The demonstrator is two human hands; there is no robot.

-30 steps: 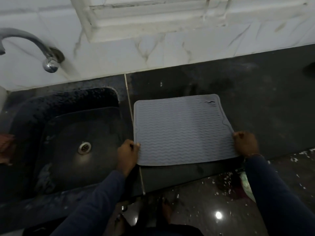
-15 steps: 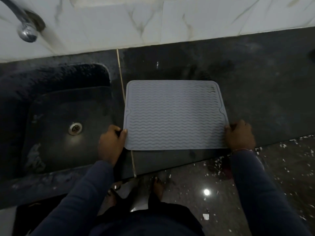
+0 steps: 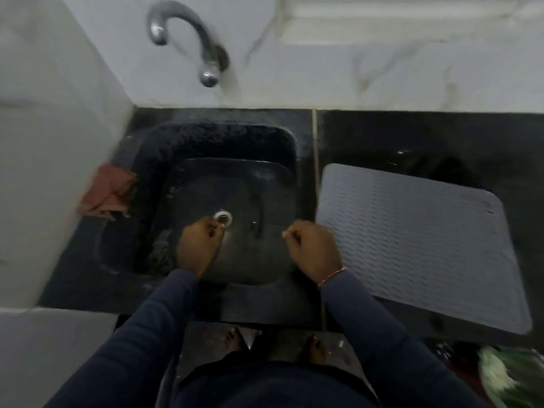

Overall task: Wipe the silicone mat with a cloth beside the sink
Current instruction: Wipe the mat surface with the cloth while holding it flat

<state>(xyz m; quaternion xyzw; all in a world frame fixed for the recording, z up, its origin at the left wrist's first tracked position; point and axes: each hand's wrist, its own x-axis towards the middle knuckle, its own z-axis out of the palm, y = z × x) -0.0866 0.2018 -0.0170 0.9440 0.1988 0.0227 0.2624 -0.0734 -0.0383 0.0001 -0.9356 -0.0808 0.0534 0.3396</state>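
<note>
Hovering over the black stone sink (image 3: 220, 136), left hand (image 3: 200, 248) and right hand (image 3: 313, 251) curled, empty, ribbed grey silicone mat (image 3: 412, 245) just beside, crumpled reddish cloth (image 3: 107, 195) at left rim

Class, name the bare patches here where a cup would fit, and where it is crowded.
Free: the black stone counter between the grey wavy silicone mat and white marble wall; far floor of the black sink basin. Crowded: its near half, under left hand and right hand; the left rim, holding a reddish-brown cloth.
</note>
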